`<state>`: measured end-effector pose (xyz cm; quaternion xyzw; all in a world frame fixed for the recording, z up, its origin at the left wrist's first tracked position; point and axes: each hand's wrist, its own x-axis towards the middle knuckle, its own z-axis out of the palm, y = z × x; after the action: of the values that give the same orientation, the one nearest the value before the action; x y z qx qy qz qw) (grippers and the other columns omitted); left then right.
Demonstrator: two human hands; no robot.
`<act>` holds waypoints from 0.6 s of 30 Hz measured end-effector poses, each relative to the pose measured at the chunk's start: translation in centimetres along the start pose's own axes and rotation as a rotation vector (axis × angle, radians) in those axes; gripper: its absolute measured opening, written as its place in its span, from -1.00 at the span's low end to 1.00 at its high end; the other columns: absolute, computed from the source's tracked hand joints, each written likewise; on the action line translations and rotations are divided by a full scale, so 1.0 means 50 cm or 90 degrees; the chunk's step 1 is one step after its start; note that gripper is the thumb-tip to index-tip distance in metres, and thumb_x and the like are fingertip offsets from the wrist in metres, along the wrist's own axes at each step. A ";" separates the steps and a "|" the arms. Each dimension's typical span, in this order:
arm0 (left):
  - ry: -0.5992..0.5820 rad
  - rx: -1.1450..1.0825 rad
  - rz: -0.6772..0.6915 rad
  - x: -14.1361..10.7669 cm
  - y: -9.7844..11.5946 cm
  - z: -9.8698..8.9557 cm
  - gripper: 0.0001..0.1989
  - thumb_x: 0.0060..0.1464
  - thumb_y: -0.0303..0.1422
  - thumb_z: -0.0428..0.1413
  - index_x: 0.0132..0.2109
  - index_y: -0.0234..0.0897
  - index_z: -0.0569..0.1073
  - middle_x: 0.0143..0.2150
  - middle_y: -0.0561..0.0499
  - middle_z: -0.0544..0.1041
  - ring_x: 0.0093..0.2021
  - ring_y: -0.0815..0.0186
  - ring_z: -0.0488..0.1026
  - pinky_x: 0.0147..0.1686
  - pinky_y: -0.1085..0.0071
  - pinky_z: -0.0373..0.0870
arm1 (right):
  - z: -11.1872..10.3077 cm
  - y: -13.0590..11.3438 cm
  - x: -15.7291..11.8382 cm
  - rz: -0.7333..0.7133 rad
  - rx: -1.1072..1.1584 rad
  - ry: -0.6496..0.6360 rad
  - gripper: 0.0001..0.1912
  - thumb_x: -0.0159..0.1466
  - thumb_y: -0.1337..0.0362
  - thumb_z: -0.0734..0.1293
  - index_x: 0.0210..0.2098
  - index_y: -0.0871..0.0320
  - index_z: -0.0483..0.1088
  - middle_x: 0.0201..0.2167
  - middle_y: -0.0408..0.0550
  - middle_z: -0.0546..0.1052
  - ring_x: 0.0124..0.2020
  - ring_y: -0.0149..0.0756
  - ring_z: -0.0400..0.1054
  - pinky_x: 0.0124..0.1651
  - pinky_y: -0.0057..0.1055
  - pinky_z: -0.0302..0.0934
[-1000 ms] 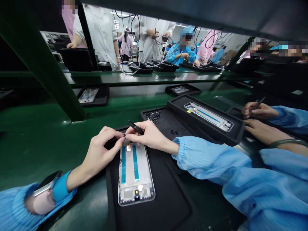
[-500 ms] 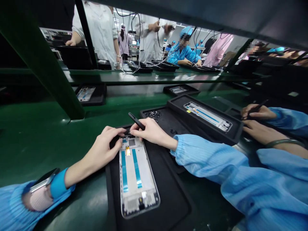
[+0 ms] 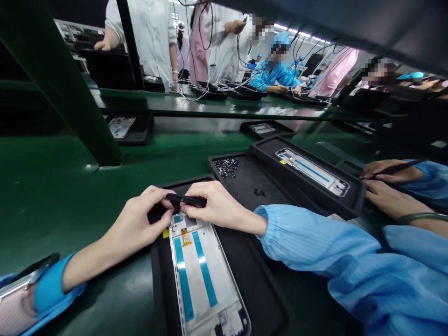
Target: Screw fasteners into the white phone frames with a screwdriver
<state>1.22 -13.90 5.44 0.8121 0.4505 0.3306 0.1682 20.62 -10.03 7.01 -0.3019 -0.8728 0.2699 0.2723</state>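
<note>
A silver-white phone frame (image 3: 205,254) with two blue strips and an orange flex piece lies in a black tray (image 3: 261,280). At its top end my left hand (image 3: 140,219) bends thumb and index finger together near the corner; what they pinch is too small and dark to make out. My right hand (image 3: 215,203) grips black tweezers (image 3: 192,200), held almost level over the same end. The tweezers' working tips are hidden by the fingers. A bit of yellow tag (image 3: 165,232) shows beside the frame, under my left thumb.
Behind my right hand, another tray (image 3: 241,186) holds many small black parts (image 3: 227,167). A tray with a second phone frame (image 3: 311,172) overlaps it. A co-worker's hands (image 3: 392,186) work at the right. A green post (image 3: 80,107) slants down at the left.
The tweezers have swung from steep to nearly level, their thick end pointing left. Both hands remain at the frame's top end. The view has shifted, putting the frame lower and closer.
</note>
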 end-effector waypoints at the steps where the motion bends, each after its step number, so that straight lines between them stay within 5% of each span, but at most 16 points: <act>1: 0.001 0.001 -0.002 0.002 0.001 0.001 -0.88 0.03 -0.40 0.02 -0.26 -0.29 0.40 -0.33 -0.01 0.47 -0.32 0.30 0.44 -0.34 0.42 0.39 | 0.002 -0.001 0.000 0.003 -0.002 0.004 -0.93 0.09 0.45 0.31 -0.50 0.29 0.44 -0.55 -0.14 0.44 -0.50 -0.50 0.25 -0.41 -0.56 0.06; 5: 0.002 0.010 -0.006 0.009 -0.002 0.000 -0.78 0.00 -0.43 0.02 -0.16 -0.32 0.41 -0.30 -0.03 0.49 -0.29 0.28 0.43 -0.31 0.39 0.40 | 0.005 0.000 -0.001 0.005 0.003 0.015 -0.94 0.07 0.46 0.31 -0.51 0.28 0.43 -0.55 -0.14 0.44 -0.50 -0.50 0.25 -0.39 -0.56 0.07; 18: 0.001 -0.013 0.123 0.007 -0.003 -0.005 -0.90 0.01 -0.52 0.06 -0.32 -0.34 0.47 -0.40 0.00 0.50 -0.28 0.30 0.36 -0.32 0.40 0.39 | 0.017 0.009 -0.004 -0.036 -0.047 0.010 -0.95 0.03 0.44 0.32 -0.45 0.26 0.40 -0.50 -0.15 0.42 -0.47 -0.46 0.24 -0.39 -0.55 0.07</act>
<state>1.07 -13.52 5.68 0.8498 0.3666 0.3507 0.1431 20.37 -10.10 6.06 -0.2893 -0.8881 0.2276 0.2753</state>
